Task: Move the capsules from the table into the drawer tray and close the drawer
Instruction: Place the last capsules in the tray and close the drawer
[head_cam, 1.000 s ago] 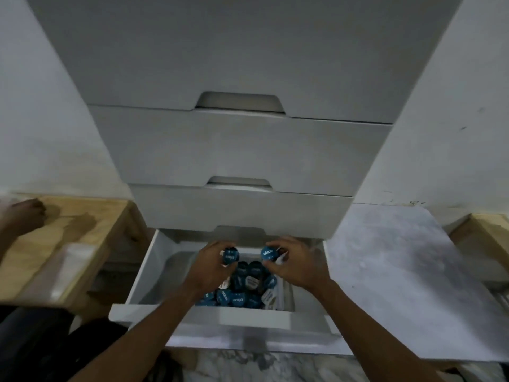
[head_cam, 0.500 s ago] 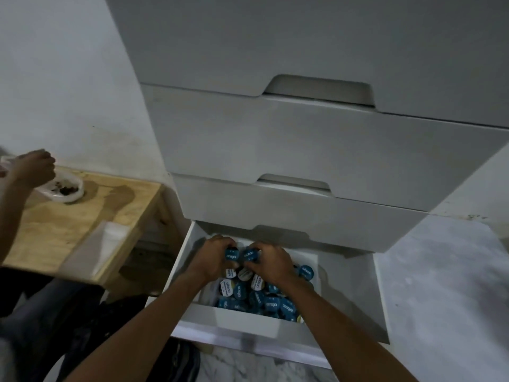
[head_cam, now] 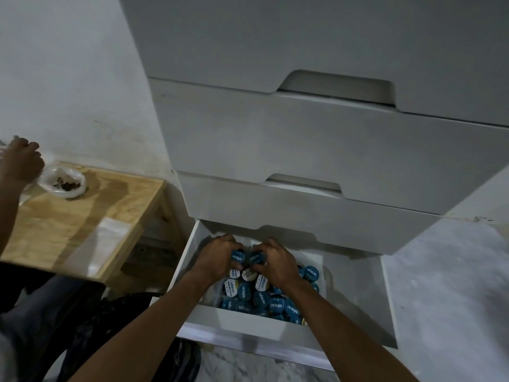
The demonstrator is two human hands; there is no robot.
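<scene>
The bottom white drawer (head_cam: pixel 355 299) stands pulled open under the cabinet. Its left part holds a tray heaped with several capsules (head_cam: pixel 264 299), most with blue lids, a few white. My left hand (head_cam: pixel 217 260) grips one blue capsule (head_cam: pixel 237 257) over the back of the heap. My right hand (head_cam: pixel 275 264) grips another blue capsule (head_cam: pixel 256 257) right beside it. The two capsules almost touch. Both hands hover just above the pile, and the tray's walls are mostly hidden by capsules and my wrists.
A white drawer cabinet (head_cam: pixel 316 150) rises above, its upper drawers closed. At left stands a wooden table (head_cam: pixel 82 216) with a small white bowl (head_cam: pixel 64 183); another person's hand (head_cam: pixel 23 161) reaches by it. Marble floor (head_cam: pixel 451 299) lies to the right.
The view has swung left and closer to the drawer. My two hands, each still holding a blue capsule, have come together and lowered onto the heap.
</scene>
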